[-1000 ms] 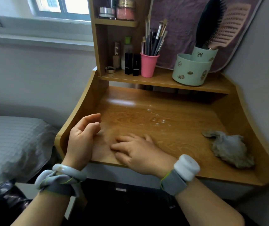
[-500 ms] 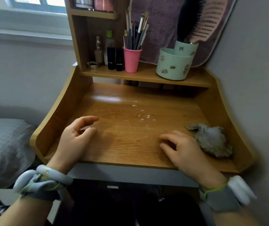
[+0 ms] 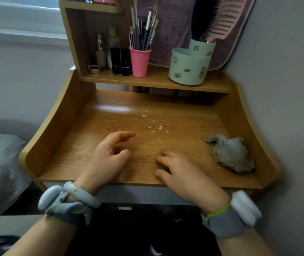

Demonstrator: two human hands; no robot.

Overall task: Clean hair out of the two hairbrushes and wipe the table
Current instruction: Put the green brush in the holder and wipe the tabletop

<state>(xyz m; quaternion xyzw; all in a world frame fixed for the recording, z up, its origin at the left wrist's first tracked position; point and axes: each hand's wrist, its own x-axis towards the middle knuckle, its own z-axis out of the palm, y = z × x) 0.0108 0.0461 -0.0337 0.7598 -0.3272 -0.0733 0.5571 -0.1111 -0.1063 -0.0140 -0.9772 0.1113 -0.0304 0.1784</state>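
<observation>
Nearest to us, our left hand (image 3: 108, 159) sits over the front of the wooden table (image 3: 184, 111) with its fingers loosely curled and the thumb apart from them, holding nothing. Our right hand (image 3: 182, 172) lies palm down beside it, fingers spread on the wood, also holding nothing. To the right of that hand, apart from it, we see one crumpled grey cloth (image 3: 230, 154) on the table near the right side wall. Beyond the hands, a scatter of small wet spots (image 3: 152, 126) marks the middle of the table. Further back, on the shelf (image 3: 156, 81), we count two containers. One is a pink cup (image 3: 140, 62) packed with makeup brushes (image 3: 143, 28), too many to count. The other is a pale green holder (image 3: 188, 69), whose taller inner tube carries both hairbrushes upright, the black hairbrush (image 3: 203, 15) and the pink hairbrush (image 3: 221, 21), side by side. Left of the cup stand two black tubes (image 3: 115, 60).
</observation>
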